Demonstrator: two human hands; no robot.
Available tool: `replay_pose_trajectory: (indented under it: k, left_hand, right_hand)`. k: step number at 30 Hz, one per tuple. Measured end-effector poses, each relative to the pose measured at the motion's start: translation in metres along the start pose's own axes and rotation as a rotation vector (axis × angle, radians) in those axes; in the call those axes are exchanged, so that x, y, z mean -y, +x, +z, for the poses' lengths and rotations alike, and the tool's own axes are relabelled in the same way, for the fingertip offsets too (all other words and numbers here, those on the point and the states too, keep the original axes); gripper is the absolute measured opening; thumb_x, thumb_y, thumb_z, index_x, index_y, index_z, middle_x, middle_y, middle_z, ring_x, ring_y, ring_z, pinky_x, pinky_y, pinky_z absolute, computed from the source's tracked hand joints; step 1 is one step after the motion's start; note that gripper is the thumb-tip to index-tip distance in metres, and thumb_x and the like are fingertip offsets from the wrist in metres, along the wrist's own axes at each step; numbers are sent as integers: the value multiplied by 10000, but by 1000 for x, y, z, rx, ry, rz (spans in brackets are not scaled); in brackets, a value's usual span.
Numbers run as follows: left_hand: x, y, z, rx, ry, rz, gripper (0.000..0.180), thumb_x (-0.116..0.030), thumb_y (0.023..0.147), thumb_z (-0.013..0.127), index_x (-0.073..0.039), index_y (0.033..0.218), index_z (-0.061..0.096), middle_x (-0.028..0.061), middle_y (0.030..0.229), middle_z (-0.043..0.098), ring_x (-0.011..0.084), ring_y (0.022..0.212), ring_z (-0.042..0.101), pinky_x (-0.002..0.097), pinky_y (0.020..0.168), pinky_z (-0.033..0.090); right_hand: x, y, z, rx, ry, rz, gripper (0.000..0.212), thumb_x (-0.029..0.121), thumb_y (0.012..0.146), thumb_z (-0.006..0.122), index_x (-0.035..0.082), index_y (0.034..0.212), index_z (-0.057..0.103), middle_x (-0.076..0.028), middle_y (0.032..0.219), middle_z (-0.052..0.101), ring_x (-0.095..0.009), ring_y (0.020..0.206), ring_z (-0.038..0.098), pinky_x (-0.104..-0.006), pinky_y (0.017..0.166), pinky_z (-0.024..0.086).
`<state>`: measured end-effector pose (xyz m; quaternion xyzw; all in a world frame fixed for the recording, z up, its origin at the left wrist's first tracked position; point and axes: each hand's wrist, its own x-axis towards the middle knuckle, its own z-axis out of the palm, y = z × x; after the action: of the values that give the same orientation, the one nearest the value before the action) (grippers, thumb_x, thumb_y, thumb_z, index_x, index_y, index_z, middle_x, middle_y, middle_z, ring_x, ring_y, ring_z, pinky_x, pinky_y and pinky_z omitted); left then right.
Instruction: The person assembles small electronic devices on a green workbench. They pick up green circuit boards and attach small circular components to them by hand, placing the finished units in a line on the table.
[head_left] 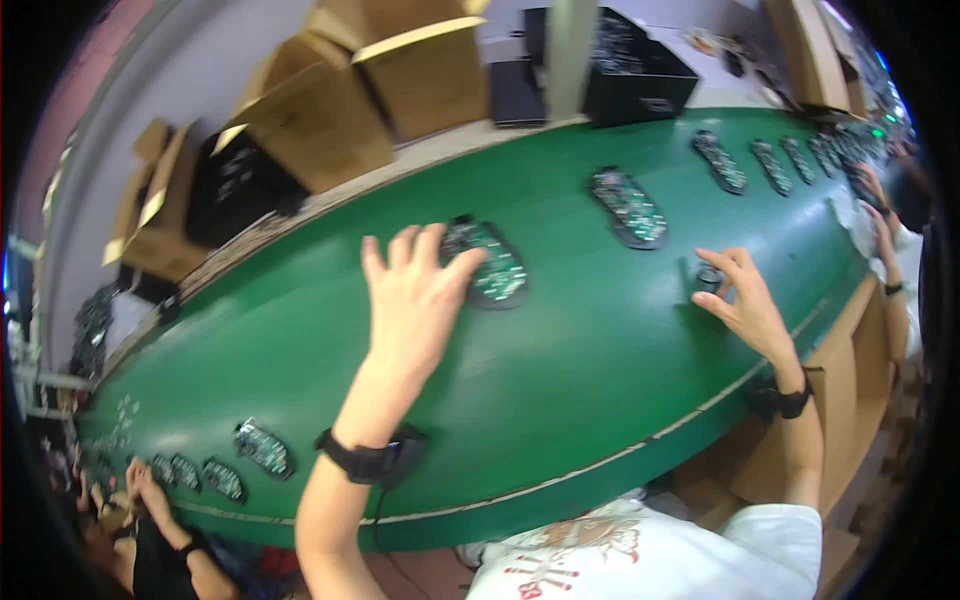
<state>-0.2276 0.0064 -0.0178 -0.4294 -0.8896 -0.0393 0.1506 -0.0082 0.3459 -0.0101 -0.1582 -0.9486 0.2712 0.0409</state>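
Green circuit board (503,276) | oblong, dark-edged, pale-speckled | left hand (415,285) alongside

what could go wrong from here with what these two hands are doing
The small dark part is pinched in the right hand by the fingertips, so it might slip and drop onto the green surface.

The left hand is spread with its thumb overlapping the nearest circuit board in view, so it could nudge the board askew.
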Motion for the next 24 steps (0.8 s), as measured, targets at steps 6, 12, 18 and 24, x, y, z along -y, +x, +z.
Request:
replay_pose_trajectory:
  k: [6,12,18,24]
  left_hand:
    - [62,-108,-110,124,-73,-165,607,-260,865,744,-264,1432,527,196,1430,460,384,1302,457,548,1098,357]
    - [116,-241,-142,423,112,-652,875,-394,760,836,-261,1517,417,299,1530,329,526,1370,351,569,1120,336]
    - [119,-296,-128,394,-151,-817,859,-257,787,838,-154,1524,409,395,1535,249,534,1379,372,501,1128,363]
    - [31,-202,-105,479,-174,-653,878,-212,721,861,-176,1499,457,348,1538,292,513,1339,421,508,1085,412]
  right_hand:
    - [31,-12,12,-65,36,-105,373,16,770,777,6,1129,676,-84,946,568,-189,752,557,-312,718,486]
    - [82,-35,19,6,119,-163,442,-19,696,811,-8,1115,674,-86,930,601,-179,727,552,-311,693,480]
    - [120,-14,59,165,214,-369,445,33,762,811,28,1185,673,-104,1023,632,-203,776,618,-329,704,517]
    - [89,-7,33,315,277,-274,472,42,808,761,7,1261,632,-130,1126,626,-259,977,644,-350,848,545]
